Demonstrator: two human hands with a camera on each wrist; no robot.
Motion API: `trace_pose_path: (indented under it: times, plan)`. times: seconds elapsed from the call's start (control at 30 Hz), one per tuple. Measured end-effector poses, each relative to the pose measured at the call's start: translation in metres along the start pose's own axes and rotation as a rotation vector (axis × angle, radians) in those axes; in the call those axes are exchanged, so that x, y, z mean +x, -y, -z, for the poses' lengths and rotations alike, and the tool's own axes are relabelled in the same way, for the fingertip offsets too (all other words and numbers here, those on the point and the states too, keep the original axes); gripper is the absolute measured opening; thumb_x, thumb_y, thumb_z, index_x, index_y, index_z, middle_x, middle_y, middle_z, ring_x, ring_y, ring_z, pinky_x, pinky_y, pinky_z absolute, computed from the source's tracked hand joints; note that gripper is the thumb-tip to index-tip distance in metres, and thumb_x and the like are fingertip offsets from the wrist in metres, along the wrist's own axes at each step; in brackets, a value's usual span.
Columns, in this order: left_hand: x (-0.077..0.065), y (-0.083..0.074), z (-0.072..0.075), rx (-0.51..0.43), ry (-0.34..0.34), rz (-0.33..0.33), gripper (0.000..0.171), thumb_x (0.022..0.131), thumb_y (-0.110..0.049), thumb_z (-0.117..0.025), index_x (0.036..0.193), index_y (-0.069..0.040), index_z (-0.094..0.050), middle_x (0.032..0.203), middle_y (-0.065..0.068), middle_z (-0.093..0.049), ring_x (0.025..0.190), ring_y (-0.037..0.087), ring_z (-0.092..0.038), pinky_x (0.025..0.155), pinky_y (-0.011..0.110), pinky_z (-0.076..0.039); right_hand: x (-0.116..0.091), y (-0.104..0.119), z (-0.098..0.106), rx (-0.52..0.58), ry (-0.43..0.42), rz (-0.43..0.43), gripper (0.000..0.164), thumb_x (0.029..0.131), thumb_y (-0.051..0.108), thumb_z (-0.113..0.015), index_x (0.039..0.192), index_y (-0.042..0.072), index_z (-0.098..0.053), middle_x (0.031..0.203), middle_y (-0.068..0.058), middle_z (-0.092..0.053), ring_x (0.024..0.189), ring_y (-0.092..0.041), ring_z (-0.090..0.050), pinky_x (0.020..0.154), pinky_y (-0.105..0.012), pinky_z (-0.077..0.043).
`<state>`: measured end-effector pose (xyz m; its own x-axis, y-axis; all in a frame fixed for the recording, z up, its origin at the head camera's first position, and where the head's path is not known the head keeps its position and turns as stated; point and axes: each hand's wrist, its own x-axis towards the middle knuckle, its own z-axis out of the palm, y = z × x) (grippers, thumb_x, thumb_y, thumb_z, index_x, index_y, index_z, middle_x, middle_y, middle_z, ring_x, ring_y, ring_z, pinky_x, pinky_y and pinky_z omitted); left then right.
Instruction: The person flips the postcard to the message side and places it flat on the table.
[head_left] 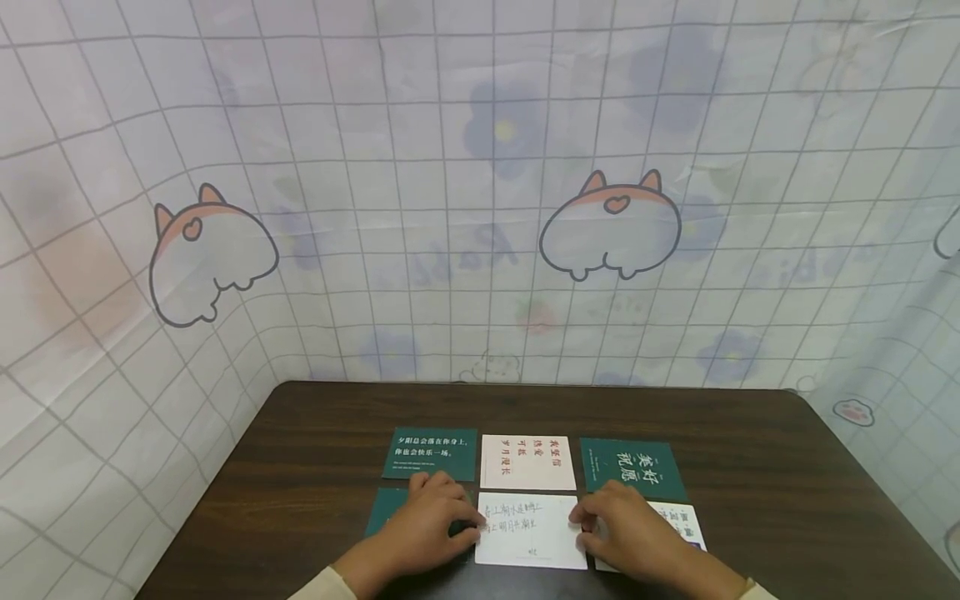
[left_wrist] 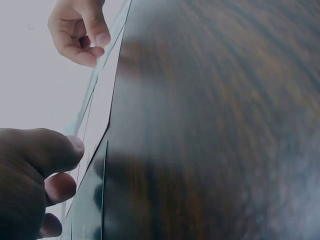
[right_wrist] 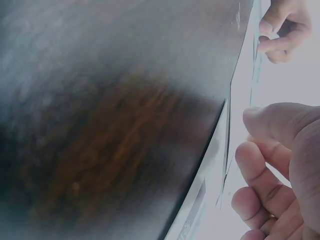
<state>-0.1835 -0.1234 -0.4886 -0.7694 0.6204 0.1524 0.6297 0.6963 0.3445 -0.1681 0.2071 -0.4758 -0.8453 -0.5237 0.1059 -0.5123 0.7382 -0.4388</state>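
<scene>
White oblong paper card with gray handwriting (head_left: pixel 531 537): we see it lying flat in the lower middle of the frame, between the two hands.
Left hand (head_left: pixel 431 521): it is at the card's left edge, fingers loosely bent; we see no firm pinch. If it pushes harder than the other hand, the card could go crooked.
Right hand (head_left: pixel 626 533): it is at the card's right edge, fingers loosely bent, thumb apart, with no firm pinch we can see. A push from both sides could make the thin card bow up.
Dark green oblong card under the left hand (head_left: pixel 384 507): it is at the lower left, mostly hidden. A dragging palm could pull it out of line.
White oblong card with dark print and a blue patch (head_left: pixel 684 518): it is at the lower right, partly under the right hand, so a sleeve or wrist could nudge it.
Pale pink oblong card with red writing (head_left: pixel 527 462): it is just above the middle card. A push up the frame could make the edges overlap.
Dark brown wooden table (head_left: pixel 247 475): it looks smooth, so we think cards could slip easily.
</scene>
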Motion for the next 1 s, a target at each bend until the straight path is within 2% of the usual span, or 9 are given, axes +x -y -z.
trace_pose_path:
  times: [0.23,0.5,0.7,1.0]
  plan:
    - [-0.004,0.005,0.004,-0.013,-0.01,-0.004,0.015,0.093,-0.035,-0.077,0.107,-0.032,-0.079,0.098,-0.024,-0.061,0.098,0.006,-0.046,0.086,0.046,-0.026,0.001,0.0,0.0,-0.008,0.003,-0.009,0.016,0.084,0.025,-0.083,0.098,0.024,-0.076,0.082,0.028,-0.057,0.086,-0.004,-0.049,0.078,-0.037,-0.045]
    - [-0.007,0.007,0.009,-0.029,-0.011,0.012,0.018,0.092,-0.035,-0.077,0.11,-0.03,-0.078,0.104,-0.022,-0.063,0.103,0.008,-0.048,0.09,0.048,-0.028,-0.001,-0.003,0.003,-0.033,-0.036,0.028,0.017,0.084,0.026,-0.084,0.099,0.024,-0.075,0.087,0.025,-0.06,0.088,-0.005,-0.051,0.08,-0.039,-0.045]
    - [-0.011,0.01,0.012,-0.044,-0.005,0.027,0.019,0.093,-0.035,-0.076,0.111,-0.03,-0.077,0.106,-0.02,-0.063,0.105,0.009,-0.048,0.091,0.048,-0.029,-0.003,-0.003,0.004,-0.028,-0.03,0.032,0.017,0.085,0.027,-0.083,0.1,0.024,-0.074,0.088,0.025,-0.059,0.089,-0.006,-0.051,0.082,-0.039,-0.045]
    - [-0.016,0.016,0.015,-0.065,-0.007,0.052,0.02,0.093,-0.035,-0.076,0.112,-0.029,-0.077,0.107,-0.019,-0.064,0.108,0.013,-0.05,0.095,0.055,-0.03,-0.004,0.0,0.007,-0.036,-0.032,0.028,0.018,0.085,0.027,-0.083,0.101,0.023,-0.075,0.088,0.025,-0.059,0.089,-0.006,-0.051,0.081,-0.039,-0.045]
